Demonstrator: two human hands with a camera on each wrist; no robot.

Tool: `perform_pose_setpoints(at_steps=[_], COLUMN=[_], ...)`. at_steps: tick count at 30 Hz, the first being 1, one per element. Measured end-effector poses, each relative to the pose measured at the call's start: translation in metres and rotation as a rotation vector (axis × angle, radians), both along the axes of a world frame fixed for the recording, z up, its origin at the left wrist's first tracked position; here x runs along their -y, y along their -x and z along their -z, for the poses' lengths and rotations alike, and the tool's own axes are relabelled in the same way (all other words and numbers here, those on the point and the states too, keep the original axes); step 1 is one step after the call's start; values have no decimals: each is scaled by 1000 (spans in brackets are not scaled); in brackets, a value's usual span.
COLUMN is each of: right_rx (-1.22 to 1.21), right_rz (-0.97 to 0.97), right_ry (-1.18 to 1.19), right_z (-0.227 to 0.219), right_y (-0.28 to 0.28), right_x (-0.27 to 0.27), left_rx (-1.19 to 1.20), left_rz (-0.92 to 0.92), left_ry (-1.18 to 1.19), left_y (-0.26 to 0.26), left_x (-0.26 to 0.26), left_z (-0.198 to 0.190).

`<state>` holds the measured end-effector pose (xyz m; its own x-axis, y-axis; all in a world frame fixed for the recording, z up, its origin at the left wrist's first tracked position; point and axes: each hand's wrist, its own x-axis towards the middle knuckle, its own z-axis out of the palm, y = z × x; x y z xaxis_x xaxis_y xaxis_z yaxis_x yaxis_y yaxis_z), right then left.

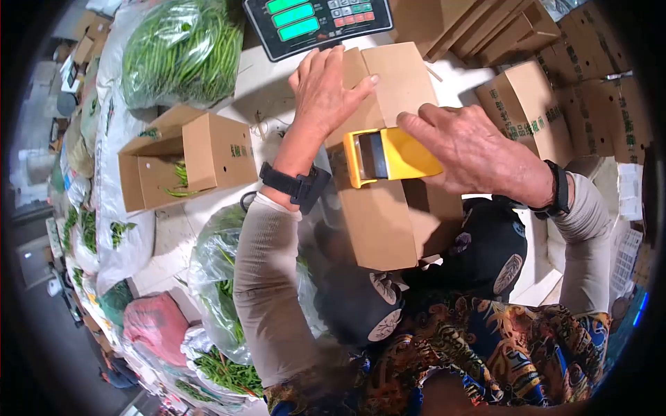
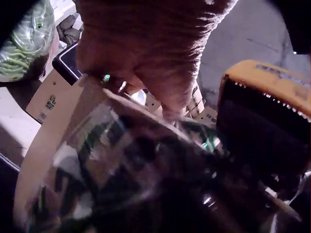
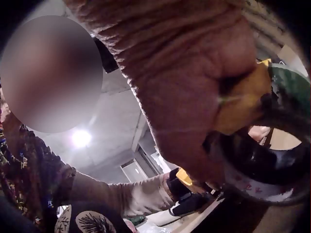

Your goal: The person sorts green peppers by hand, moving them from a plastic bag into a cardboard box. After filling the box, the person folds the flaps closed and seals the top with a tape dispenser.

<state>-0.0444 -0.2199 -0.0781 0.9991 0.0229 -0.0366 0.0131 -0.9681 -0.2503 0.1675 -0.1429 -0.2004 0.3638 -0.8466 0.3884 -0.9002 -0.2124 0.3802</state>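
My left hand (image 1: 326,97) presses on the far part of a brown cardboard box (image 1: 402,73), thumb spread out over a flap and fingers along its left edge. In the left wrist view that hand lies at a cardboard edge, with clear plastic (image 2: 107,160) showing green bits in front. My right hand (image 1: 475,149) grips a yellow tape dispenser (image 1: 413,154) from the right, over the middle of the box. In the right wrist view a roll of tape (image 3: 262,189) shows on the dispenser. The near flap (image 1: 378,229) of the box lies toward my knees.
A scale (image 1: 319,24) with lit green displays stands beyond the box. To the left are an open carton (image 1: 232,149) holding a few green peppers and a large plastic bag of green vegetables (image 1: 180,59). More cartons (image 1: 524,114) stand at the right.
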Motion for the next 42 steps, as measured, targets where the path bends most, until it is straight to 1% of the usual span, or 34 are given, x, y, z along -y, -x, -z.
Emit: perform_pose_setpoints(at_steps=[2,5,7,9,10,13,15,16,17,20,22,25,27,28,29,30,31,32,33,34,35,37,38,42], right_rx=[1,19,-25,2,22,12,-2,2,12,-30,-37,-49,-87,-21,50,29,14,5,-4,69,63,-163,-194,-121], right_rz=[6,-12,-26,-30,-39,-18,-31,-31,-29,-12,-16,5,37,15,-3,-12,-9,2,8,-34,-34,-125,-121,-134], right_ry=[-2,-11,-5,-13,-14,38,26,18,17,15,13,29,68,37,3,44,33,32,31,22,16,-58,-86,-106], right_z=[1,2,-2,-3,-3,3,3,3,3,3,3,5,4,6,10,13,13,11,10,8,0,-18,-14,-11], right_y=[2,0,-1,-1,-1,-3,-3,-2,-2,-6,-8,-7,-5,-2,-2,-2,-2,-4,-4,-4,-6,-13,-14,-11], right_x=[-3,-6,-8,-7,-6,-6,0,1,3,10,10,11,14,16,19,21,20,19,17,15,18,25,26,26], left_rx=[20,69,87,156,155,189,225,222,260,240,275,211,238,258,183,392,595,295,-5,104,97,64,68,91], left_rz=[-58,-47,-39,7,8,15,11,6,15,8,218,200,188,160,165,274,386,294,194,244,243,212,225,273], left_ry=[-21,-42,-56,12,8,-72,-175,-201,-175,-227,-161,-189,-152,-126,-168,-133,-94,-125,-159,40,36,-51,3,63], left_y=[3,5,5,4,4,1,2,3,0,2,-3,-2,-3,-1,-2,-12,-13,-8,2,0,-1,-1,0,-3], left_x=[-2,-3,-4,-5,-5,4,10,10,13,14,15,20,29,27,28,26,24,23,21,20,21,23,22,22], left_z=[3,0,-1,0,0,-4,-4,-6,-1,-10,-12,-10,-9,-6,-4,2,-3,-4,-19,-13,-12,-14,-15,-11])
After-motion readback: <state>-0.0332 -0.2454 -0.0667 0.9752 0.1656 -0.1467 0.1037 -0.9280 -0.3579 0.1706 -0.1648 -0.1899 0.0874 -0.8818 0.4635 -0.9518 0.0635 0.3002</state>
